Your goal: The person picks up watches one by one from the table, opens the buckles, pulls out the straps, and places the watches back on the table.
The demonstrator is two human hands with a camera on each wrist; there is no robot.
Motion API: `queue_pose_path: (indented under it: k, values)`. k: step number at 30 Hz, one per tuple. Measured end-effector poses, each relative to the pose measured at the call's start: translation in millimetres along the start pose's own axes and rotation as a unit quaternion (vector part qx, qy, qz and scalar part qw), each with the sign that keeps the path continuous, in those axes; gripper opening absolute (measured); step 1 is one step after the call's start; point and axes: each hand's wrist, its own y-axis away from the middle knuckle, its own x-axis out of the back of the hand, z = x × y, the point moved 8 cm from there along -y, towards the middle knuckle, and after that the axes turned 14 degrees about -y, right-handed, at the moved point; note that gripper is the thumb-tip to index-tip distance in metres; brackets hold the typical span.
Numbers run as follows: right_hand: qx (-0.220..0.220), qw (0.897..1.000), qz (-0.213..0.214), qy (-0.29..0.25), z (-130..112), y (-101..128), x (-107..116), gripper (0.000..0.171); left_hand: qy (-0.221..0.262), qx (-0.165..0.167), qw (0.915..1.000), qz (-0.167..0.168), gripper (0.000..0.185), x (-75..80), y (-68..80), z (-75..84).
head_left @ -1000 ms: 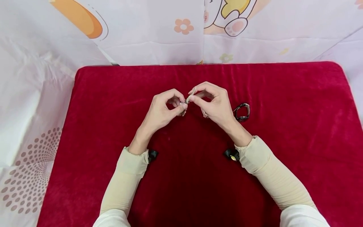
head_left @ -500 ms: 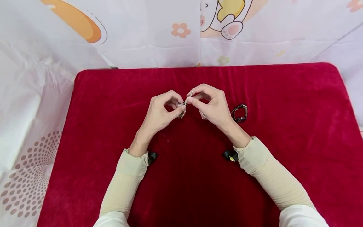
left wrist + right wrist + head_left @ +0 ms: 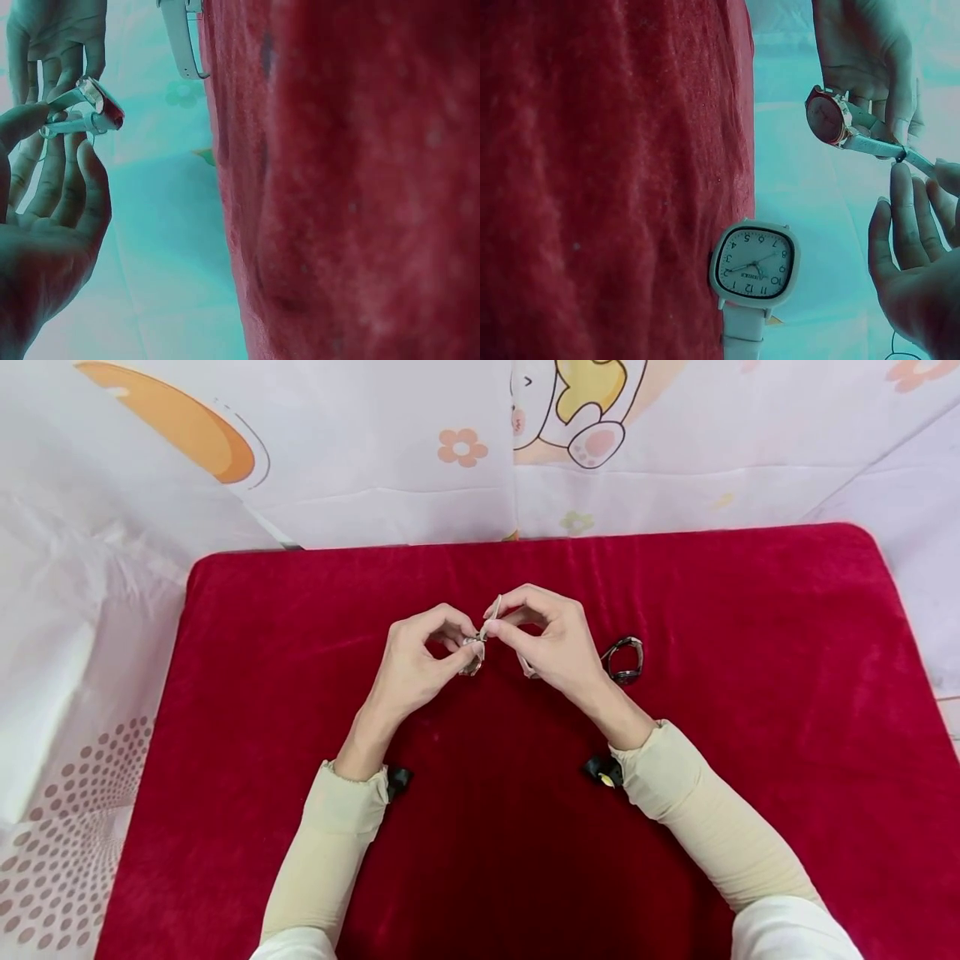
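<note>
Both hands meet above the middle of the red cloth (image 3: 750, 735). My left hand (image 3: 472, 641) pinches the case of a small round watch (image 3: 473, 663) between thumb and fingers. My right hand (image 3: 495, 617) pinches that watch's pale strap (image 3: 495, 606) right beside the case. In the right wrist view the round watch (image 3: 826, 118) shows a reddish dial, and its strap (image 3: 874, 144) runs down to the right hand's fingertips (image 3: 900, 176). In the left wrist view the watch (image 3: 94, 112) sits between the left hand's thumb and fingers.
A second watch (image 3: 624, 660) lies on the cloth just right of my right hand; in the right wrist view this second watch (image 3: 754, 262) has a square white case and white strap. Patterned white sheeting (image 3: 337, 452) surrounds the red cloth.
The hands keep the same hold on the watch. The whole scene has drifted slightly left in the head view; nothing was let go or picked up.
</note>
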Motion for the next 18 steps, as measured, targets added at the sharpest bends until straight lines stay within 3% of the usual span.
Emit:
queue_pose_path:
  k: [5,18]
  values:
    - [0.007,1.0,0.001,0.008,-1.5,0.4,1.6,0.009,-0.007,-0.002,0.9999,0.008,0.012,5.9,-2.3,17.7]
    - [0.002,1.0,-0.002,0.018,2.1,1.0,0.8,0.011,-0.003,-0.002,0.9998,0.017,0.014,6.7,-2.0,19.6]
